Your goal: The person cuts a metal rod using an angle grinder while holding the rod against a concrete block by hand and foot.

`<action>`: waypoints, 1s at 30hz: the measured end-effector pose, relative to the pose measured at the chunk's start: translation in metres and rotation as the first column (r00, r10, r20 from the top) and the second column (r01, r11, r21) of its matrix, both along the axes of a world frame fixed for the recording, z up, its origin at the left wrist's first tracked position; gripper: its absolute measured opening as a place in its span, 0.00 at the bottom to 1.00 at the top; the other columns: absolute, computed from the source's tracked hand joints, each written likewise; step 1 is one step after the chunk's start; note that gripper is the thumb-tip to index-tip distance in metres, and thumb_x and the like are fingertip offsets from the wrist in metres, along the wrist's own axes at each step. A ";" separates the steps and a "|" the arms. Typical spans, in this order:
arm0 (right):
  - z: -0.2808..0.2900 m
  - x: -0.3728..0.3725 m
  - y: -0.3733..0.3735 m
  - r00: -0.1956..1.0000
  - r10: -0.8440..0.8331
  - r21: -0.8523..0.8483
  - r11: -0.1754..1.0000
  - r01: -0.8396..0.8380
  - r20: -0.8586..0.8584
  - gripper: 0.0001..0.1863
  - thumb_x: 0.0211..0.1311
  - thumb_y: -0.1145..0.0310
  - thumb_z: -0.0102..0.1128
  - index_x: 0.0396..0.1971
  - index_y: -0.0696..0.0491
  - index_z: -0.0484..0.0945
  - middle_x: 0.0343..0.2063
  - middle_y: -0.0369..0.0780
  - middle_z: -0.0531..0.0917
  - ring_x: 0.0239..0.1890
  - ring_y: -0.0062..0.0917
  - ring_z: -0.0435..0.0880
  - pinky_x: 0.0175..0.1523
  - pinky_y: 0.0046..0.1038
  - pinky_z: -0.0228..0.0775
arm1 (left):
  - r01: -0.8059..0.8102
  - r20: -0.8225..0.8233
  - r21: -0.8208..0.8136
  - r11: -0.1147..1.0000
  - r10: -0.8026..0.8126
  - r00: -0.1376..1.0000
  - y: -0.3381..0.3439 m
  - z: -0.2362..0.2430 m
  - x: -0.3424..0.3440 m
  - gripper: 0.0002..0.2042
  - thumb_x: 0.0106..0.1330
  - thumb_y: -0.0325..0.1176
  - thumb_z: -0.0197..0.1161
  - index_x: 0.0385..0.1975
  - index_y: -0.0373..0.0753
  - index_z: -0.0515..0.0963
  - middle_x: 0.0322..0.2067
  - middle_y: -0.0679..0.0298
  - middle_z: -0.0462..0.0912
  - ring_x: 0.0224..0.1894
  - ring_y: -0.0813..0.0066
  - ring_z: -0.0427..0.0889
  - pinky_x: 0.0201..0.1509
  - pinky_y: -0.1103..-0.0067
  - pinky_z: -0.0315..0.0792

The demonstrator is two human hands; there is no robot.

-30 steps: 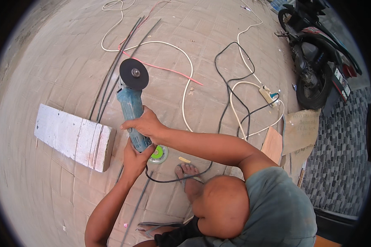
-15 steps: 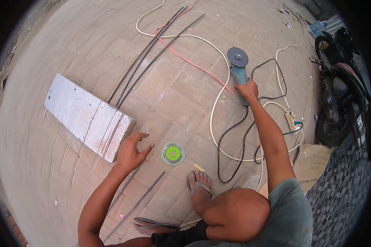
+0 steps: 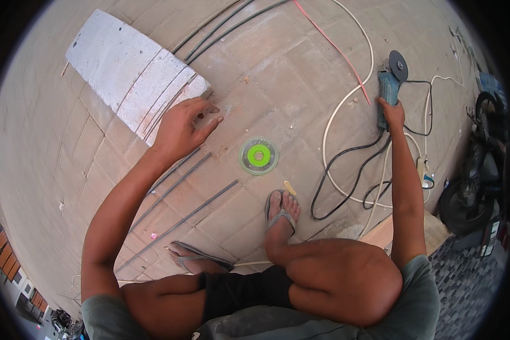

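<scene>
My right hand point(image 3: 392, 113) is wrapped round the body of a blue angle grinder point(image 3: 387, 90), out to the right. Its dark cutting disc point(image 3: 398, 66) is at the far end, and a black cord trails from the near end. My left hand point(image 3: 186, 127) is held over the near right corner of a pale concrete slab point(image 3: 131, 62), thumb and fingers apart, with nothing in it. Whether it touches the slab I cannot tell. On the paving between my hands lies a round disc with a bright green centre point(image 3: 259, 155).
Thin dark rods point(image 3: 178, 225) lie on both sides of the slab. A white cable point(image 3: 330, 133) and a pink-red strip point(image 3: 345, 56) cross the paving. By my right arm are an extension socket point(image 3: 421, 169) and a motorcycle point(image 3: 464, 192). My sandalled feet point(image 3: 281, 212) are close by.
The view has shifted, so the slab and green-centred disc appear higher. The grinder, still in my right hand, has turned, its disc now seen more edge-on. My left hand is nearer the slab's corner.
</scene>
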State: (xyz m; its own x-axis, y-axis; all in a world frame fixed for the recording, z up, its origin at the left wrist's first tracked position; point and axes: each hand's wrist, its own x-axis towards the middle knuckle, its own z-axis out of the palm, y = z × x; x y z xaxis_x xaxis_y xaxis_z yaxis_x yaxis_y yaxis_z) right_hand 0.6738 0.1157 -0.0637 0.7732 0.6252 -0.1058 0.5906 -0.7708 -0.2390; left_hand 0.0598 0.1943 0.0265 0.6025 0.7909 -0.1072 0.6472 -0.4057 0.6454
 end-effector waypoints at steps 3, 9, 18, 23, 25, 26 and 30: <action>0.006 -0.013 -0.010 1.000 0.019 -0.026 0.999 -0.019 0.023 0.49 0.42 0.37 0.76 0.59 0.59 0.80 0.53 0.54 0.86 0.57 0.48 0.85 0.63 0.42 0.74 | 0.007 0.033 -0.024 1.000 -0.007 0.999 -0.009 -0.002 -0.017 0.13 0.68 0.37 0.70 0.43 0.33 0.85 0.37 0.54 0.85 0.35 0.58 0.86 0.39 0.69 0.78; 0.017 -0.109 -0.046 0.828 0.227 0.272 0.872 -0.408 0.513 0.24 0.56 0.49 0.75 0.47 0.49 0.84 0.45 0.41 0.83 0.55 0.37 0.81 0.61 0.39 0.67 | 0.009 -0.026 -0.002 1.000 -0.009 1.000 -0.034 -0.006 -0.058 0.13 0.68 0.38 0.70 0.43 0.34 0.84 0.38 0.53 0.85 0.39 0.55 0.86 0.39 0.67 0.79; 0.030 -0.324 -0.041 0.223 0.967 0.322 0.251 -0.913 -0.121 0.24 0.52 0.63 0.77 0.49 0.52 0.83 0.44 0.43 0.82 0.50 0.40 0.81 0.57 0.38 0.73 | 0.058 -0.093 -0.016 0.998 -0.059 0.994 -0.067 0.011 -0.087 0.10 0.68 0.38 0.67 0.41 0.39 0.84 0.39 0.58 0.84 0.43 0.54 0.84 0.45 0.64 0.79; 0.032 -0.322 -0.039 0.119 0.976 0.191 0.154 -0.969 -0.185 0.26 0.55 0.60 0.74 0.55 0.52 0.82 0.47 0.42 0.82 0.53 0.39 0.79 0.63 0.39 0.70 | 0.082 -0.101 0.001 0.997 -0.081 0.992 -0.066 0.017 -0.080 0.10 0.68 0.38 0.68 0.41 0.39 0.84 0.39 0.58 0.85 0.44 0.54 0.84 0.46 0.64 0.79; 0.028 -0.319 -0.040 0.122 0.975 0.220 0.162 -0.962 -0.185 0.26 0.53 0.57 0.74 0.52 0.50 0.83 0.47 0.40 0.81 0.55 0.37 0.78 0.62 0.38 0.69 | 0.068 -0.093 -0.021 0.997 -0.070 0.993 -0.068 0.015 -0.077 0.10 0.67 0.37 0.68 0.40 0.39 0.84 0.39 0.58 0.85 0.44 0.54 0.84 0.46 0.64 0.79; 0.026 -0.319 -0.039 0.154 0.974 0.180 0.184 -0.966 -0.168 0.26 0.53 0.57 0.74 0.52 0.50 0.83 0.47 0.40 0.81 0.55 0.37 0.78 0.62 0.38 0.69 | 0.050 -0.104 -0.043 0.998 -0.054 0.993 -0.071 0.015 -0.083 0.09 0.67 0.37 0.69 0.40 0.39 0.84 0.38 0.58 0.85 0.44 0.54 0.84 0.46 0.64 0.79; 0.025 -0.277 -0.032 0.549 0.835 0.307 0.534 -0.788 -0.041 0.27 0.52 0.57 0.76 0.53 0.49 0.82 0.51 0.40 0.79 0.59 0.36 0.75 0.63 0.38 0.67 | 0.011 -0.088 -0.090 0.996 -0.019 0.996 -0.081 0.019 -0.088 0.08 0.65 0.35 0.70 0.39 0.38 0.85 0.39 0.57 0.85 0.44 0.52 0.84 0.47 0.63 0.78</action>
State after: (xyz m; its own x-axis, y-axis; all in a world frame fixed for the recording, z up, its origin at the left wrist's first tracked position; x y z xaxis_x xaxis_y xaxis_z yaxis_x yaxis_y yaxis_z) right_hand 0.3972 0.0833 -0.0389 -0.0972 0.9935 0.0596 0.8650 0.1140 -0.4887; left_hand -0.0281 0.1131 0.0454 0.5993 0.7666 -0.2306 0.6976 -0.3588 0.6202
